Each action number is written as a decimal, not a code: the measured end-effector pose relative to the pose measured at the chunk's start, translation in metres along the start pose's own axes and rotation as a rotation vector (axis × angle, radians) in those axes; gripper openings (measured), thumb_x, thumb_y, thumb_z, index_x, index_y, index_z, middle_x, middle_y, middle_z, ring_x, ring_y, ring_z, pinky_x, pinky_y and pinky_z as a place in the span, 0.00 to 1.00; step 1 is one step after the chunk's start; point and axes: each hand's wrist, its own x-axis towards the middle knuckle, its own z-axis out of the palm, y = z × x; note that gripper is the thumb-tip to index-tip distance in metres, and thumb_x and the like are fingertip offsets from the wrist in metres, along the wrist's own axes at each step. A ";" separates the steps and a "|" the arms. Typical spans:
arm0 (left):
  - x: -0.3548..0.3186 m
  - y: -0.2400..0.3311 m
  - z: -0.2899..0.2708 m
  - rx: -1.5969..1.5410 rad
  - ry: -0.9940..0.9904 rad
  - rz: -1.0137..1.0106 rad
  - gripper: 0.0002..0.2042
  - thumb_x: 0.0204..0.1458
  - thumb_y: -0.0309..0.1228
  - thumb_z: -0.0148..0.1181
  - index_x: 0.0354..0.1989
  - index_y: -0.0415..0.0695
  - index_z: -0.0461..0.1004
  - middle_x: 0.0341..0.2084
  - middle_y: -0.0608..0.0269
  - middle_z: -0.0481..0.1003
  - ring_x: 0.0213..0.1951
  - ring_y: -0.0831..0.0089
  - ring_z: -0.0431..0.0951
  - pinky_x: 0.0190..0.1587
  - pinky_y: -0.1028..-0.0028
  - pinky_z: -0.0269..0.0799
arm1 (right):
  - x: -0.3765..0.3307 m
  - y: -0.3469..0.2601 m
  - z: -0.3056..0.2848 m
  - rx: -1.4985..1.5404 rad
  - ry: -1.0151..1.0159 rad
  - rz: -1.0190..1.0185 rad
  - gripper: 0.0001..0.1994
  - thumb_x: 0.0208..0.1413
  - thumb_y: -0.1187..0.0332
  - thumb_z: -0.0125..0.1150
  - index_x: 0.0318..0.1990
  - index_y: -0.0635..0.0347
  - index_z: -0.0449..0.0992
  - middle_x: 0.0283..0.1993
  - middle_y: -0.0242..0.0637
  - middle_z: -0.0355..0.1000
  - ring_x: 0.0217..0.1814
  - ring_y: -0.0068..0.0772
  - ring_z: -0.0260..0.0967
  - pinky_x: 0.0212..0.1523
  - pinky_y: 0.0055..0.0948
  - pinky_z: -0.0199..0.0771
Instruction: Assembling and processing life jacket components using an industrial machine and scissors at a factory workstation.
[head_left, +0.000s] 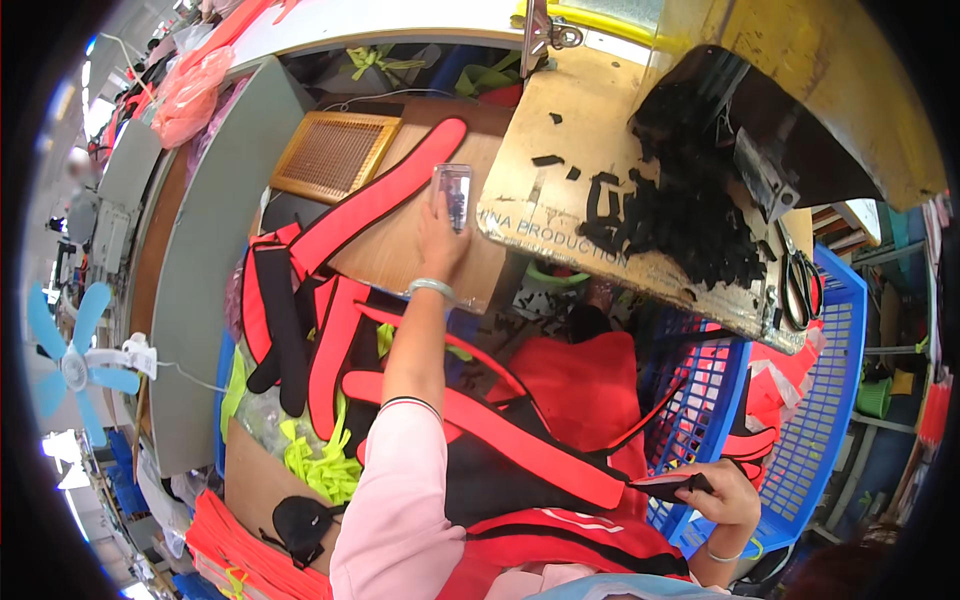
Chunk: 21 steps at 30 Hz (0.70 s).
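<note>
My left hand [440, 232] reaches forward over the wooden table [405, 250] and rests on a smartphone [454, 195] with a lit screen; a pale bangle sits on that wrist. My right hand [725, 497] is low at the right, pinching the end of a black strap [668, 485] that belongs to a red and black vest [545, 440] spread across my lap. A long red padded strip [375, 200] lies on the table to the left of the phone.
A blue plastic basket [820, 400] stands at my right. A worn work plate [600, 220] carries a heap of black offcuts [690, 225] and scissors [798, 285]. A woven tray [333, 153] lies behind. More red and black pieces [285, 320] and neon yellow straps [320, 460] pile at left.
</note>
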 end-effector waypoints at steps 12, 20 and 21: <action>0.041 -0.039 -0.056 -0.172 0.290 0.072 0.38 0.46 0.37 0.70 0.65 0.39 0.59 0.64 0.39 0.58 0.66 0.46 0.57 0.67 0.58 0.55 | 0.035 -0.026 0.002 -0.192 0.080 -0.014 0.13 0.52 0.65 0.65 0.43 0.61 0.78 0.26 0.44 0.75 0.28 0.47 0.76 0.27 0.35 0.73; -0.188 0.170 -0.178 -0.611 -0.574 0.956 0.28 0.49 0.41 0.65 0.57 0.40 0.70 0.50 0.50 0.74 0.53 0.53 0.73 0.55 0.61 0.67 | 0.035 -0.016 -0.005 -0.382 0.476 -0.190 0.16 0.54 0.59 0.64 0.31 0.65 0.72 0.22 0.52 0.67 0.26 0.57 0.69 0.24 0.40 0.65; -0.214 0.188 -0.191 -0.645 -0.603 0.993 0.32 0.47 0.46 0.67 0.58 0.40 0.69 0.49 0.51 0.75 0.51 0.53 0.74 0.55 0.60 0.66 | 0.033 -0.022 -0.006 -0.314 0.450 -0.211 0.16 0.54 0.59 0.64 0.30 0.65 0.71 0.21 0.51 0.66 0.25 0.56 0.68 0.23 0.40 0.64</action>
